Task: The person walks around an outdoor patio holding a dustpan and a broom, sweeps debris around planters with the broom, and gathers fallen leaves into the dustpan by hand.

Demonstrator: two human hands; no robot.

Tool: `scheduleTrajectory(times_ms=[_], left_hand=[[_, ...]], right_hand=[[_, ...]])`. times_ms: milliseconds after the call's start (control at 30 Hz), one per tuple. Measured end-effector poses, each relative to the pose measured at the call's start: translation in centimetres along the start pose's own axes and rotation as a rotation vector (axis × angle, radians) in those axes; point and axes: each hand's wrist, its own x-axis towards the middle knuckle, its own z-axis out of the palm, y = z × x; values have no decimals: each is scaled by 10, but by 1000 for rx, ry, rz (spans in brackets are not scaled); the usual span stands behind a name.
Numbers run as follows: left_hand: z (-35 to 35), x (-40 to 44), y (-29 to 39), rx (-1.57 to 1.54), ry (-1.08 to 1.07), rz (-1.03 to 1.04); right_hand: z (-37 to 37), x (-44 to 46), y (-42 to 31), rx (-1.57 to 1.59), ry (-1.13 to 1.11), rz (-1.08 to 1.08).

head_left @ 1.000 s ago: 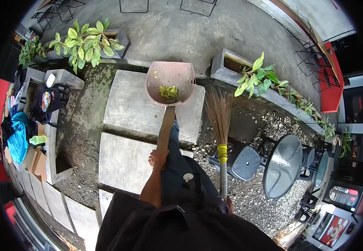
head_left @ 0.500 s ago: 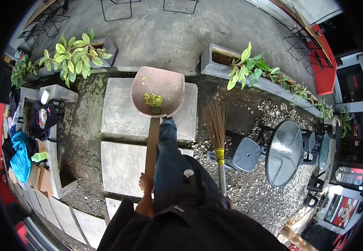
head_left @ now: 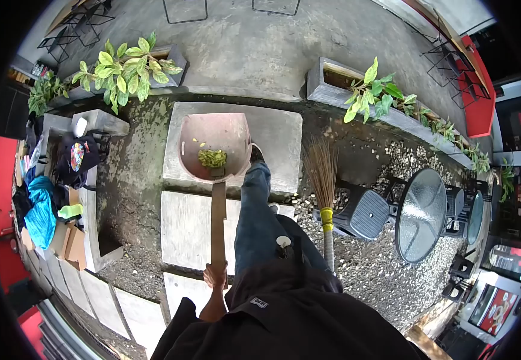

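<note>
Gripping a dustpan handle (head_left: 218, 225), left hand (head_left: 215, 275) — right hand hidden, grip unclear — over concrete slabs (head_left: 188, 225) beside gravel (head_left: 368, 267)

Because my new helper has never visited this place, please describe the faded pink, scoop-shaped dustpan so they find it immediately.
Look for the grey rectangular concrete slabs down the middle. Over the farthest slab is the dustpan, its flat brown wooden handle reaching to the person's left hand. Unlike the brown-bristled broom to its right, it holds a small yellow-green heap.
</note>
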Motion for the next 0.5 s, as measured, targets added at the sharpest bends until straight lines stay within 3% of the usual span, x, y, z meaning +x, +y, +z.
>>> scheduleTrajectory(times_ms=[367,400,500], left_hand=[[-53,101,39,-4,-26,-176],[-58,111,52,-18,-48,-207],[-80,156,70,-61,-189,-289]], right_hand=[[-13,47,-40,-282,-7,-278],[-11,48,-47,-407,8,-154],[7,22,-112,-460,110,-194]])
